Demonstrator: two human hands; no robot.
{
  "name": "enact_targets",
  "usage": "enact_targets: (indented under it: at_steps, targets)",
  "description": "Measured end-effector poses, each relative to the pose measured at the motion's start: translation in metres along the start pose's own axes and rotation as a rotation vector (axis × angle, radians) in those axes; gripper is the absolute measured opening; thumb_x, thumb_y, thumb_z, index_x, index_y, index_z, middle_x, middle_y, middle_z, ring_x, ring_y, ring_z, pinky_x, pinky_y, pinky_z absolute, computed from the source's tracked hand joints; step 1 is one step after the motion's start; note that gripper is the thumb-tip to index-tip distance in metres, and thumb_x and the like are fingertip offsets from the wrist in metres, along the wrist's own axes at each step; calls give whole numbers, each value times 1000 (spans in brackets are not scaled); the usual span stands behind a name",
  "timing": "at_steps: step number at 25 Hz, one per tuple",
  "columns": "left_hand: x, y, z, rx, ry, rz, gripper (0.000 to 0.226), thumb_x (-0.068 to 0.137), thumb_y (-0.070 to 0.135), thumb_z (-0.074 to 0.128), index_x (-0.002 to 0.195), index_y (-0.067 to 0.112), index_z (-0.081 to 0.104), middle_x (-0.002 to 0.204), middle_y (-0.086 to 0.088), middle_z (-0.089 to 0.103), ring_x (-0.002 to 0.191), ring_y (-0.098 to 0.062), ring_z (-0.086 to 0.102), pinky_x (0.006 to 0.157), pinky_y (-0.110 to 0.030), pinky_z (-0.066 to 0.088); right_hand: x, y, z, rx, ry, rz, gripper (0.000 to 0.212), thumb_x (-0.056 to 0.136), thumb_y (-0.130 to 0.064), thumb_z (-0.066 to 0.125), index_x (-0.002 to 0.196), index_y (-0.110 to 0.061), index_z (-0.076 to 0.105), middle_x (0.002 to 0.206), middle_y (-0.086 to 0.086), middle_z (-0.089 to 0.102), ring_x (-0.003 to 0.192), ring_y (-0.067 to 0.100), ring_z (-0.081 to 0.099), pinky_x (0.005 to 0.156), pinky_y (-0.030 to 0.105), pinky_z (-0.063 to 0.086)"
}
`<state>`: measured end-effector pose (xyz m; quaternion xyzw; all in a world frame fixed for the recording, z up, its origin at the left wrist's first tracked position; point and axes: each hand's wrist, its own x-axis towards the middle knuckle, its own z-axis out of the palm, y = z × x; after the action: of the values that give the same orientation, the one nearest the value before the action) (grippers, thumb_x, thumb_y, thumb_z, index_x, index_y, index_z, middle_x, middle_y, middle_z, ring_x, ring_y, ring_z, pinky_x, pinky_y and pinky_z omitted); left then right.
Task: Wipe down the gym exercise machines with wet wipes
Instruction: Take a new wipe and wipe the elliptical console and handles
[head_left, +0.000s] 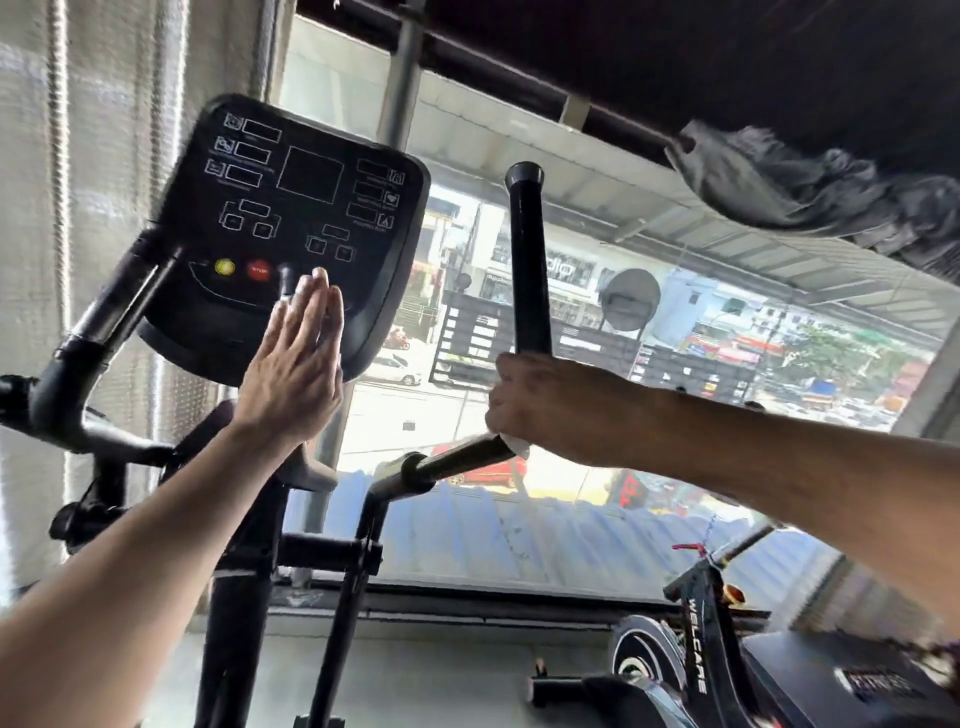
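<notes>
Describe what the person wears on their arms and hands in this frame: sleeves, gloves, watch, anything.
Nothing is visible. Both forearms are bare up to the frame edges, with no sleeves in view. The left hand and right hand have no gloves, and no watch, bands or rings show.

A wide window (597, 322) fills the far wall and lets in bright daylight, looking out on a street with shopfronts, signs, parked cars and a blue corrugated roof (545, 540) just below the sill. A pale, textured blind (93, 182) hangs at the left beside a grey window post (402, 78), and a dark ceiling beam (519, 67) crosses overhead with crumpled grey cloth (810, 182) bunched beneath it at the right. Low at the right stands a black exercise bike (691, 649) marked WELCARE, against a light wall under the window.
</notes>
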<state>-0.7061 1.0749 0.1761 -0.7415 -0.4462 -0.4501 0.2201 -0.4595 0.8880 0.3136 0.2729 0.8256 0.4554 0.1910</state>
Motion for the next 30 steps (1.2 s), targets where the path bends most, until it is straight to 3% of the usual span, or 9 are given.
enact_targets:
  at_steps: [3,5,8,11,13,17,21,26,30]
  targets:
    - [14,-3,4,-30,9,-46,68,105,24,28,164,2,4,173,-17,-1,161,-25,-7,131,-45,5,-5,20,7,132,57,-57,31,93,3,44,79,-20,59,80,-3,61,75,20,53,72,27,36]
    - [12,-5,8,-9,26,-55,65,106,25,26,164,1,8,173,-17,2,161,-26,-4,131,-47,8,0,47,7,130,74,-54,33,98,1,38,86,-15,64,86,0,64,77,21,54,75,27,38]
    - [10,-4,9,-7,57,-48,62,108,19,34,163,-2,14,173,-18,7,161,-26,1,131,-47,10,15,102,10,130,56,41,24,94,7,52,95,-11,68,93,4,68,81,25,57,79,27,36]
    - [11,-5,10,2,73,-52,59,108,17,27,163,-2,16,173,-18,8,161,-26,3,131,-46,10,33,149,11,185,4,268,20,94,-3,56,102,-17,67,102,6,66,94,30,57,84,40,50]
    - [9,-7,10,5,70,-44,59,107,16,23,163,0,13,173,-17,7,161,-25,1,131,-46,11,45,175,11,159,36,342,11,97,-12,56,99,-19,64,101,2,63,100,23,51,78,43,54]
    - [8,-5,9,-13,83,-65,62,107,16,27,164,2,11,174,-13,2,161,-22,-4,131,-46,11,63,206,10,81,17,454,9,99,-8,57,101,-12,66,103,3,68,96,21,46,73,39,50]
    - [8,-5,7,-29,68,-75,64,106,13,35,164,2,11,174,-13,3,161,-22,-2,131,-45,9,56,166,15,195,144,523,13,91,-1,62,85,-12,68,98,8,63,84,22,57,73,40,56]
    - [7,-3,7,-37,70,-79,65,105,11,39,164,1,13,174,-13,6,161,-23,0,131,-45,10,3,62,20,260,314,330,25,103,-10,51,89,-7,70,96,5,70,88,26,61,77,38,55]
    - [7,-4,7,-35,74,-75,67,103,8,41,164,0,13,173,-15,8,161,-24,1,131,-47,11,-22,12,31,230,390,259,27,104,-2,48,92,-6,72,98,8,72,84,30,59,81,39,51]
